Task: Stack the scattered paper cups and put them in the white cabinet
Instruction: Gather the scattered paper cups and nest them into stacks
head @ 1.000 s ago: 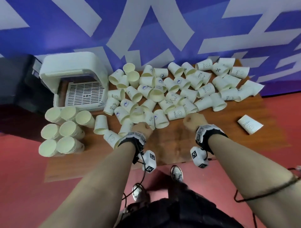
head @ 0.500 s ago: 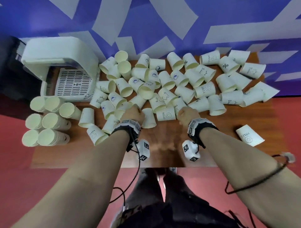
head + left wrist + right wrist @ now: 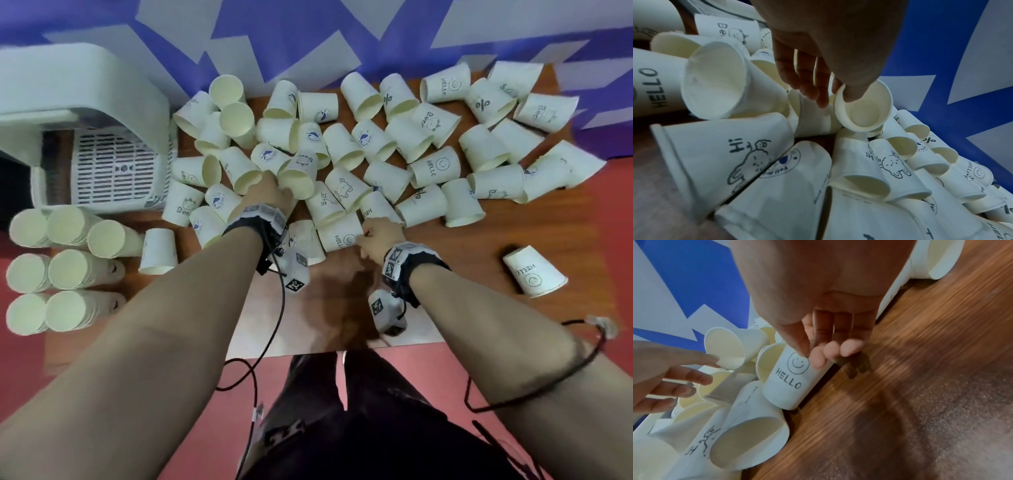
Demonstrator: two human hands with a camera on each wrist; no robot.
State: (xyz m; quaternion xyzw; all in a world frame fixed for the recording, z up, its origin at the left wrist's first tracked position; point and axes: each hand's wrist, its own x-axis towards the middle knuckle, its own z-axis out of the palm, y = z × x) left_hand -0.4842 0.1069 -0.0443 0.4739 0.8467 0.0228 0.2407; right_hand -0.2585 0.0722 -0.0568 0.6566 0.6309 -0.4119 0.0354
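Note:
Many white paper cups (image 3: 424,144) lie scattered on the wooden table (image 3: 455,284). My left hand (image 3: 274,192) reaches into the pile; in the left wrist view its thumb (image 3: 853,95) sits inside the rim of a tilted cup (image 3: 865,112) and pinches it. My right hand (image 3: 368,236) pinches the base end of a lying "HELLO" smiley cup (image 3: 791,382) at the pile's near edge (image 3: 339,236). The white cabinet (image 3: 102,85) stands open at the back left, with a slotted tray (image 3: 116,171) inside.
Several stacks of nested cups (image 3: 68,267) lie on their sides at the left, in front of the cabinet. One cup (image 3: 159,251) stands upside down beside them. A lone "HELLO" cup (image 3: 534,272) lies at the right. A blue and white wall backs the table.
Both hands have moved forward from the bare table edge into the pile. The left hand has taken a cup by its rim, and the right has taken the "HELLO" cup.

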